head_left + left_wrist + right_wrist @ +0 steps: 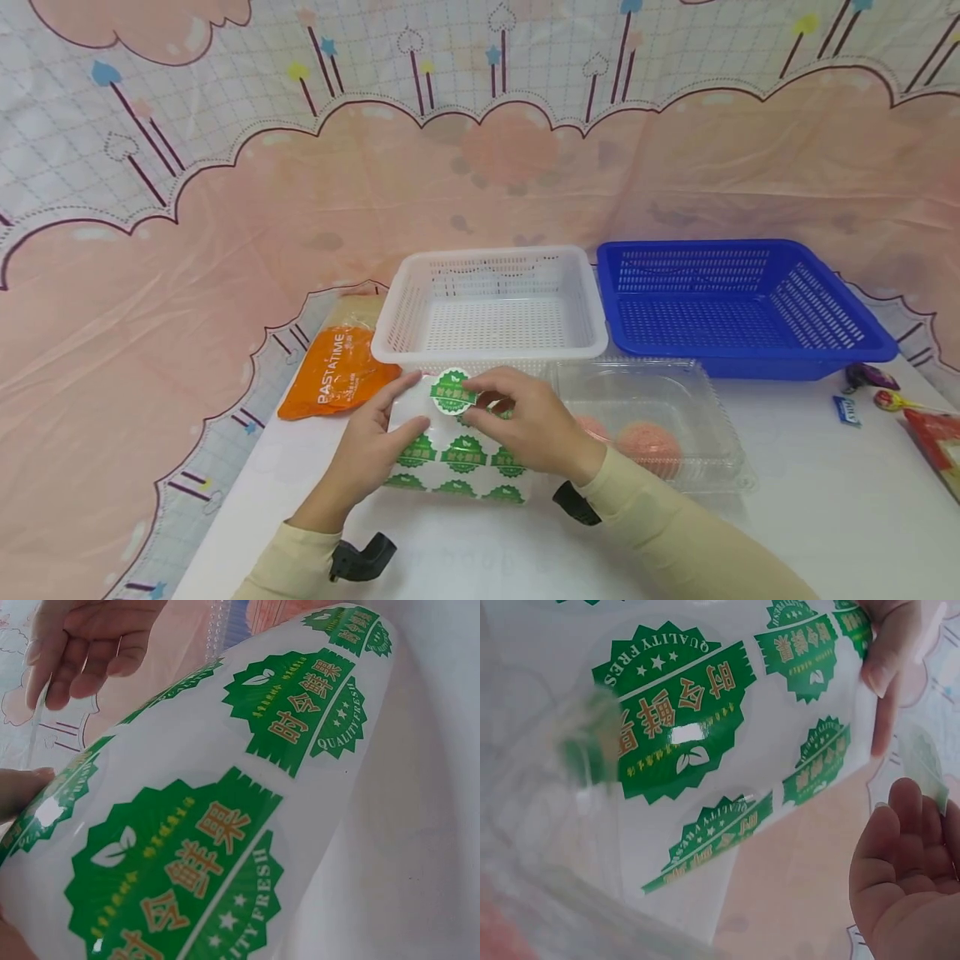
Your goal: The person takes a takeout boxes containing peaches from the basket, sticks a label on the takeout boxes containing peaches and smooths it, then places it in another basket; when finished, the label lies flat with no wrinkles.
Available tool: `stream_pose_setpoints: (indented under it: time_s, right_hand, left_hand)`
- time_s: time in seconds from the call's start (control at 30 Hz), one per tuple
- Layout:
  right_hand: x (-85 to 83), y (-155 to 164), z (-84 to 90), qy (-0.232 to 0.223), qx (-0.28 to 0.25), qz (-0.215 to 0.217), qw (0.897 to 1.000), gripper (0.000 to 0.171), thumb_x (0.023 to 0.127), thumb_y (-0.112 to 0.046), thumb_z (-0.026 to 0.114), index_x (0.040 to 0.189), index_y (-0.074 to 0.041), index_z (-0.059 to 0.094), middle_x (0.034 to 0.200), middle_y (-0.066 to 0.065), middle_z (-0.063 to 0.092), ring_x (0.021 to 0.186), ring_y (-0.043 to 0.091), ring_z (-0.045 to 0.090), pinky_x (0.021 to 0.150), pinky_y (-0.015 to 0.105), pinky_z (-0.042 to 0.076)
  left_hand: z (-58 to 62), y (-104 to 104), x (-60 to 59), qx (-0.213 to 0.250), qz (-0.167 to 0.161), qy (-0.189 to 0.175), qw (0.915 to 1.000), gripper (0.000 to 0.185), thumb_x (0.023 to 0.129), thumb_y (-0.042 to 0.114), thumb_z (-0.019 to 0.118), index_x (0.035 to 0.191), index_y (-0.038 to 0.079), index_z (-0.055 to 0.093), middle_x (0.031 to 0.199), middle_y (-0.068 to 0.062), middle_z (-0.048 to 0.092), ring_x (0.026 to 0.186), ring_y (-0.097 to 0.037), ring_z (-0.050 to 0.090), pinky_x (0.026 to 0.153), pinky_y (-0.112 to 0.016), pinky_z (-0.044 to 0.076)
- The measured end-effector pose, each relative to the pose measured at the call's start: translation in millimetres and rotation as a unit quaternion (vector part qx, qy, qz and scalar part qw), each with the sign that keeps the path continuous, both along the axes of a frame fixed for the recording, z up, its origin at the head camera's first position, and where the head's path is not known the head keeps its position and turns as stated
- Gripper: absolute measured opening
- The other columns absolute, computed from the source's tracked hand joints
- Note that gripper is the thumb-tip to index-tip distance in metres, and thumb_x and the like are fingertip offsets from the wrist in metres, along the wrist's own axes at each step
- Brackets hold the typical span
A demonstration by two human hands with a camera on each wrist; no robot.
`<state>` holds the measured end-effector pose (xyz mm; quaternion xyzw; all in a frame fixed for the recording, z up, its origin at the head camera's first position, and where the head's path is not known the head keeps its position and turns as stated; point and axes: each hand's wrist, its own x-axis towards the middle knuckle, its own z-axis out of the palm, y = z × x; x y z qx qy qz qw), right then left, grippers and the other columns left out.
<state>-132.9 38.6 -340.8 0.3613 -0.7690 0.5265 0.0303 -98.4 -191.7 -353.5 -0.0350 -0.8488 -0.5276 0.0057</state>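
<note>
A white sheet of green round stickers (463, 455) is tilted up off the table in my left hand (365, 450), which pinches its left edge with the thumb on the front. My right hand (528, 421) pinches one round green-and-white sticker (452, 392) between thumb and fingers, in front of the sheet's upper part. That sticker appears edge-on and translucent in the right wrist view, beside the right fingers (907, 817). Gold characters and a leaf mark show on the printed stickers (180, 877) in the left wrist view.
Just right of the sheet sits a clear plastic clamshell box (637, 392) with pinkish round items (647, 447) inside. A white basket (390, 333) and a blue basket (757, 362) stand behind. An orange packet (337, 367) lies left; small wrapped sweets (847, 411) and a red packet (937, 450) lie right.
</note>
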Motion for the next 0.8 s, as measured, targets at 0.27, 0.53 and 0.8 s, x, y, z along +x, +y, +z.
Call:
stream_pose_setpoints:
  time_s: [0.27,0.53,0.8]
  right_hand:
    - [2.9,10,3.7,-0.002,-0.009,-0.029,1.000,0.020,0.092,-0.005,0.071,0.112,-0.002,0.070,0.105,0.003,0.068,0.088,0.014,0.064,0.078,0.028,0.056]
    - [4.5,27,6.7,-0.015,0.002,-0.052,0.999,0.019,0.091,-0.001,0.070,0.110,-0.001,0.070,0.104,0.002,0.069,0.087,0.014,0.064,0.078,0.030,0.056]
    - [5.3,67,10.5,-0.005,0.030,-0.104,0.994,0.020,0.088,0.002,0.072,0.108,-0.002,0.072,0.100,0.000,0.071,0.083,0.013,0.064,0.074,0.029,0.056]
  left_hand:
    - [-4.2,-8,-3.8,-0.026,0.015,0.019,0.9994,0.057,0.097,0.016,0.066,0.150,0.011,0.046,0.157,-0.009,0.038,0.147,-0.031,0.026,0.107,-0.043,0.040]
    - [-10.4,-16,-9.2,0.011,0.037,-0.018,0.9991,0.058,0.098,0.017,0.065,0.152,0.014,0.043,0.159,-0.008,0.035,0.140,-0.031,0.039,0.102,-0.038,0.047]
    - [-9.9,-19,-10.0,0.052,0.037,-0.044,0.9970,0.060,0.099,0.016,0.064,0.154,0.018,0.041,0.150,-0.012,0.047,0.112,-0.028,0.062,0.084,-0.031,0.057]
